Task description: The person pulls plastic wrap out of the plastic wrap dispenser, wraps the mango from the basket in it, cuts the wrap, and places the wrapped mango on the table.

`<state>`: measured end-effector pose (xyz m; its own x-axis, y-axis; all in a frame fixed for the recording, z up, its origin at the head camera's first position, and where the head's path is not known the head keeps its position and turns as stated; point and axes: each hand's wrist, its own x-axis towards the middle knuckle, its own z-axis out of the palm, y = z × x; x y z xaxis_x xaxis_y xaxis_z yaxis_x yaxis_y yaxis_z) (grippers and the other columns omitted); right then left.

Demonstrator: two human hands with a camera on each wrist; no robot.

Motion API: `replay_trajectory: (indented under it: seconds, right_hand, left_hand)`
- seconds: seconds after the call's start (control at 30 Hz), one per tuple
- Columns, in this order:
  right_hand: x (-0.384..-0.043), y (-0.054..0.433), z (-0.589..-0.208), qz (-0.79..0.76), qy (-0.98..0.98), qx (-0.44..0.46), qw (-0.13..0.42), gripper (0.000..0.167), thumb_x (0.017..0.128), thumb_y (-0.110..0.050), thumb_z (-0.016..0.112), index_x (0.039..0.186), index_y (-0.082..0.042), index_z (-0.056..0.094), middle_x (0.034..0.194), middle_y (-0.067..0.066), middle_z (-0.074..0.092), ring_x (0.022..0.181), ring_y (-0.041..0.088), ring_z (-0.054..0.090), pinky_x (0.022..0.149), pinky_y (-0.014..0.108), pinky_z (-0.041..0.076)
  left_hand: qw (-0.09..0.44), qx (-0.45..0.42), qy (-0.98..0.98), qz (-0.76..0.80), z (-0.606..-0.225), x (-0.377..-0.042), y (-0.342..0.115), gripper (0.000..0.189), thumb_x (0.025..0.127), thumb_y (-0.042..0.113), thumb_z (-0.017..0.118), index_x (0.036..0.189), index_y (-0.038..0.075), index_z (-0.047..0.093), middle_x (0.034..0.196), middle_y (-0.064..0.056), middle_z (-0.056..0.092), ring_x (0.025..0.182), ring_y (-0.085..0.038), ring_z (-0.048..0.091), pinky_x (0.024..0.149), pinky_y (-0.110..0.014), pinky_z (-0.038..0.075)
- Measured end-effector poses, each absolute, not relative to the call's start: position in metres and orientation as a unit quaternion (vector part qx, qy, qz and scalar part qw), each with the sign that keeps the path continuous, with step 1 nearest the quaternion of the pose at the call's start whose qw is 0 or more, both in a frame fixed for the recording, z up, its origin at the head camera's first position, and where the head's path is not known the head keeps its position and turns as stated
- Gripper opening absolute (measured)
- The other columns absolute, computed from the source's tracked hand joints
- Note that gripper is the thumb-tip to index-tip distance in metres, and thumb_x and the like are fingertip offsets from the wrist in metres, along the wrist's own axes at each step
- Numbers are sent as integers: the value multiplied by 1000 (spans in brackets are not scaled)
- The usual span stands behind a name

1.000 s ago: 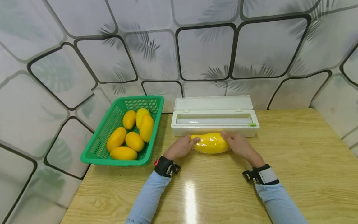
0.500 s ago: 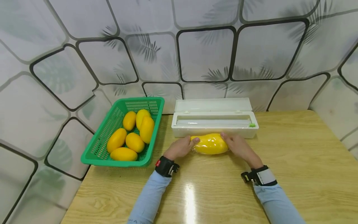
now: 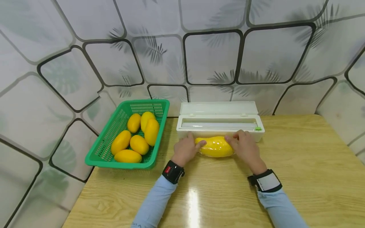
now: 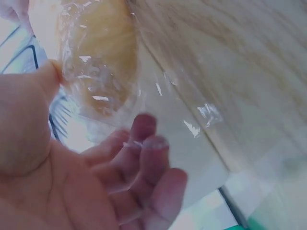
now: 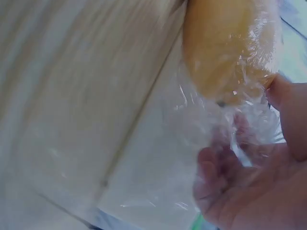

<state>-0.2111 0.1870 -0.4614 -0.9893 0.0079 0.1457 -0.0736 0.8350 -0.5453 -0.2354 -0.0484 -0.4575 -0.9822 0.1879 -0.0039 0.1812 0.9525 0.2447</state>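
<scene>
A green basket [image 3: 119,165] of six yellow mangoes [image 3: 139,144] stands at the back left corner of the wooden tabletop [image 3: 302,158]; a leaf-patterned wall [image 3: 214,57] rises behind.

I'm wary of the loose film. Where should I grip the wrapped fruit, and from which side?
Probably around the middle of the wrapped fruit, from above: its long, rounded body lies left to right, the white box stands close behind it, and loose film shows past both ends.
</scene>
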Motion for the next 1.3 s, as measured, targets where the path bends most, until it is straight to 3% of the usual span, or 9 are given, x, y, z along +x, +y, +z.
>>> replay_trajectory:
  seconds: [0.2, 0.33, 0.43, 0.53, 0.67, 0.8, 0.97, 1.3]
  right_hand:
    - [-209, 173, -462, 219, -953, 78, 193, 22, 96, -24, 66, 97, -2, 65, 94, 18, 59, 89, 36, 54, 78, 46, 48]
    - [-206, 167, -462, 197, -948, 122, 216, 14, 96, -12, 64, 97, 1, 69, 95, 17, 65, 89, 35, 62, 82, 46, 53]
    - [-202, 165, -458, 162, -957, 136, 197, 19, 97, -14, 64, 102, 4, 70, 101, 19, 68, 96, 36, 63, 89, 47, 52]
    - [-197, 166, -451, 128, -969, 142, 158, 33, 95, -23, 68, 110, 6, 68, 108, 22, 67, 104, 39, 61, 94, 49, 49]
    - [-193, 168, -447, 118, -975, 149, 118, 60, 80, -33, 83, 118, 7, 61, 115, 25, 62, 110, 42, 57, 96, 52, 48]
    - [-192, 169, -451, 132, -971, 164, 116, 76, 67, -25, 93, 122, 8, 53, 117, 27, 57, 108, 42, 57, 94, 52, 49]
    - [-193, 171, -456, 160, -964, 178, 118, 77, 65, -15, 94, 124, 10, 50, 119, 28, 55, 108, 42, 57, 95, 52, 49]
    - [-195, 174, -451, 201, -962, 171, 75, 74, 74, -15, 88, 130, 12, 49, 125, 31, 54, 113, 43, 56, 97, 53, 48]
  left_hand:
    - [-105, 155, 976, 110, -456, -232, -41, 47, 93, 54, 60, 111, 10, 55, 99, -9, 54, 88, -25, 55, 64, -33, 50]
    - [-144, 224, 959, 93, -458, -231, -41, 30, 98, 40, 59, 105, 11, 62, 98, -7, 57, 90, -24, 56, 73, -32, 51]
    - [-152, 257, 950, 86, -459, -230, -43, 28, 101, 35, 57, 104, 9, 64, 98, -9, 59, 93, -25, 59, 77, -33, 52]
    - [-147, 277, 946, 75, -460, -229, -45, 37, 97, 42, 61, 107, 6, 63, 103, -11, 60, 98, -27, 59, 82, -35, 53]
    - [-135, 286, 948, 33, -462, -228, -46, 67, 81, 56, 75, 117, 3, 57, 111, -13, 57, 104, -28, 56, 87, -36, 53]
    - [-141, 282, 949, -5, -466, -226, -43, 83, 70, 53, 86, 123, 0, 52, 116, -15, 54, 106, -29, 55, 86, -36, 53]
    - [-141, 277, 951, 1, -467, -226, -43, 82, 70, 47, 88, 124, -1, 51, 116, -15, 53, 105, -29, 54, 87, -37, 53]
    - [-136, 290, 947, 4, -465, -229, -45, 84, 69, 49, 87, 127, -2, 52, 116, -16, 57, 108, -30, 55, 90, -38, 52]
